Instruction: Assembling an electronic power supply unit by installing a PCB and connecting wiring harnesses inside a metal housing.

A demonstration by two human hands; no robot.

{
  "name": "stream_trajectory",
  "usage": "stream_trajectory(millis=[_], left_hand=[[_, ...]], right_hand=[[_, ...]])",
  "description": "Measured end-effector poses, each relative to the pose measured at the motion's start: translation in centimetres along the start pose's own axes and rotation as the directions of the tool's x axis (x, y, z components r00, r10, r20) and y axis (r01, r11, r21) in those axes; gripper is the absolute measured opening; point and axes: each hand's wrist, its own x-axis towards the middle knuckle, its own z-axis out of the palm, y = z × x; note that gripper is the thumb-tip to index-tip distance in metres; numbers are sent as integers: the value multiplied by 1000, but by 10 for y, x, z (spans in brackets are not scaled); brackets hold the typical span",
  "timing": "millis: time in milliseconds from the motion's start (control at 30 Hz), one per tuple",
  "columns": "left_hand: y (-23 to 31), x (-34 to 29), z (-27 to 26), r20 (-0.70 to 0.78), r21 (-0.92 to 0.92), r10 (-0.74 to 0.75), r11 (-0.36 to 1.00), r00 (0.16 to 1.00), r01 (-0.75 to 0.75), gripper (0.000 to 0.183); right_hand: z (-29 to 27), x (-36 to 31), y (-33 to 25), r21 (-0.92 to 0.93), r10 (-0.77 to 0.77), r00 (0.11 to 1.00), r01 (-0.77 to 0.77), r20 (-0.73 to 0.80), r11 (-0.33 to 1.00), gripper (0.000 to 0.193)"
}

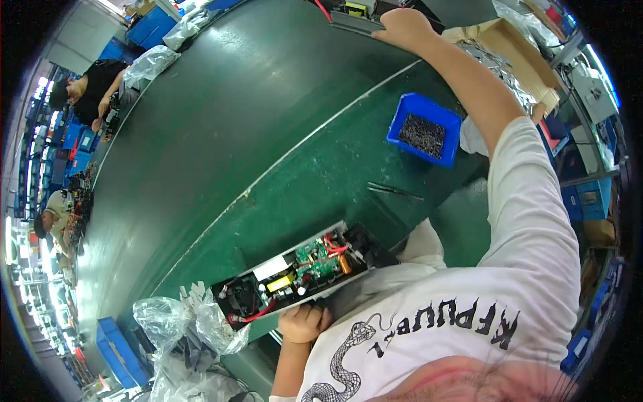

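The green flat-topped counter (301,194) carries a long open black metal case (298,276), between 6 and 7 o'clock, with a green circuit board (309,253) and red wires (335,251) exposed. A second, grey-walled open metal case (355,25), partly out of view, is at 12 o'clock. The right hand (406,29), at 1 o'clock, grasps its near wall; the left hand (305,323), at 6 o'clock, is curled against the black case's near side, its grip impossible to tell. Handling both by bare walls, clear of the wiring, seems wisest.

Around: a brown cardboard carton (517,57) at 2 o'clock; crumpled clear plastic bags (161,320) at 8 o'clock, crowding the black case's end; a blue plastic bin (432,111) of small dark pieces (420,136) at 2 o'clock, close enough to the right arm to get bumped; and a slim dark tool (395,191) at 3 o'clock.
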Motion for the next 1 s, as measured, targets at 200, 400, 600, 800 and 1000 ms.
stream_trajectory(millis=[200,400,600,800,1000], left_hand=[[2,-5,3,13,-19,-13,1000,1000,14,18],[-6,-11,6,-47,-28,60,998,997,-61,24],[-11,-12,10,-90,-8,60,998,994,-61,29],[-11,-9,4,-104,-110,47,992,993,-59,28],[-16,-5,-45,-372,-72,57,993,926,-90,14]], right_hand=[[-40,-83,-1,-63,46,995,-41,85,997,55],[-40,-137,-3,-69,154,976,-144,157,987,54],[-20,-173,-6,-65,235,950,-226,208,972,54],[-5,-180,8,-26,227,956,-226,184,974,46],[-97,-198,-101,457,-28,988,94,-150,885,36]])
